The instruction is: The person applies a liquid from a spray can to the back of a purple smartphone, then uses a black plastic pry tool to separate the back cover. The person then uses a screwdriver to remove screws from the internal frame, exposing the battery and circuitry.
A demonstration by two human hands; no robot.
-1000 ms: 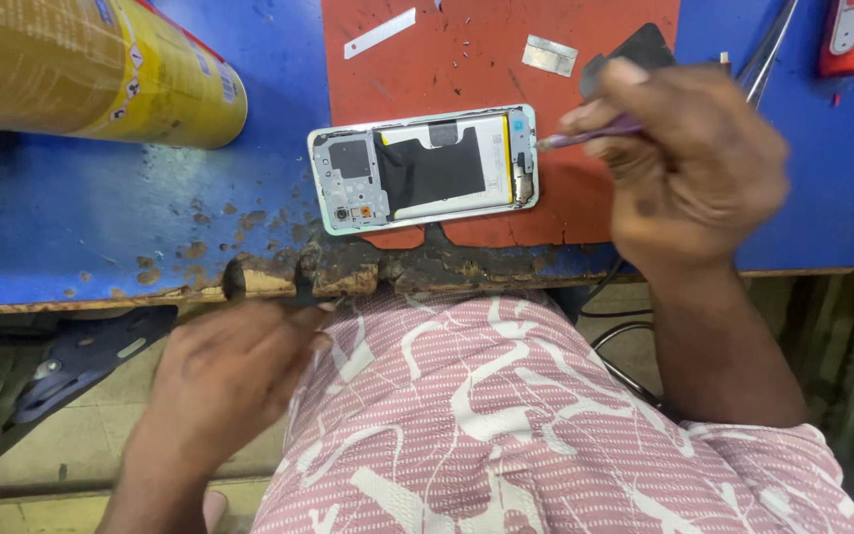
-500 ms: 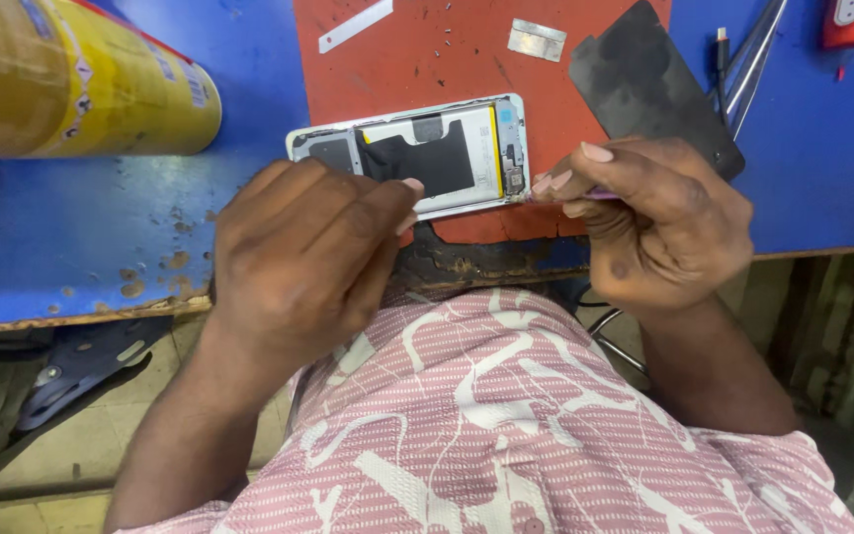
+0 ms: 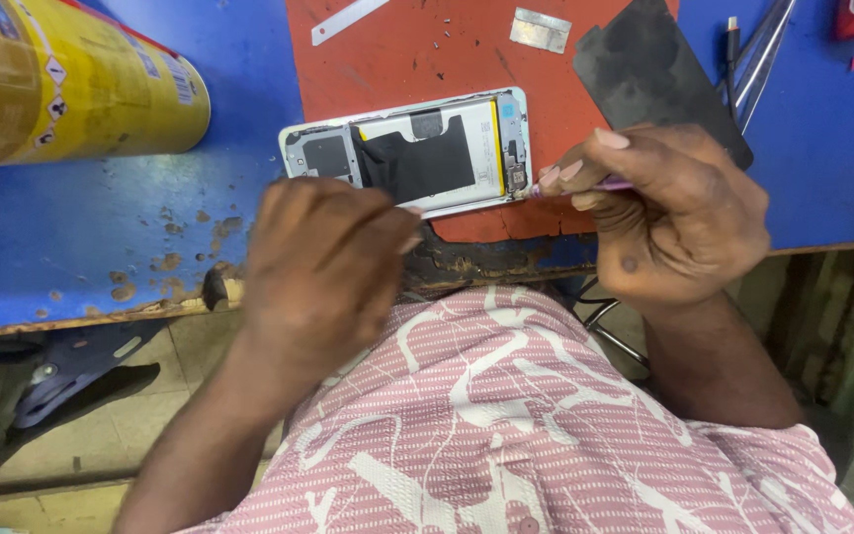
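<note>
Opened phone (image 3: pixel 417 153), back off, lies on the red mat (image 3: pixel 447 49) near the desk (image 3: pixel 81 247) front edge; left hand (image 3: pixel 323 267) rests fingers together on its lower edge, seemingly to steady it. Right hand (image 3: pixel 664 213) has fingers clamped on a thin purple tool (image 3: pixel 585 185), tip at the phone's right end, probably prying or picking. Tool mostly hidden by fingers; yellow can (image 3: pixel 61 84) and black sheet (image 3: pixel 654 69) cut off by the frame.

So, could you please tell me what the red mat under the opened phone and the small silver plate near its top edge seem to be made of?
The red mat looks like rubber or soft plastic: matte, scuffed, cracked and crumbling at its near edge. The small silver plate looks like thin bare metal, with a dull grey sheen and sharp, flat edges. The opened phone lies flat on the mat.
</note>
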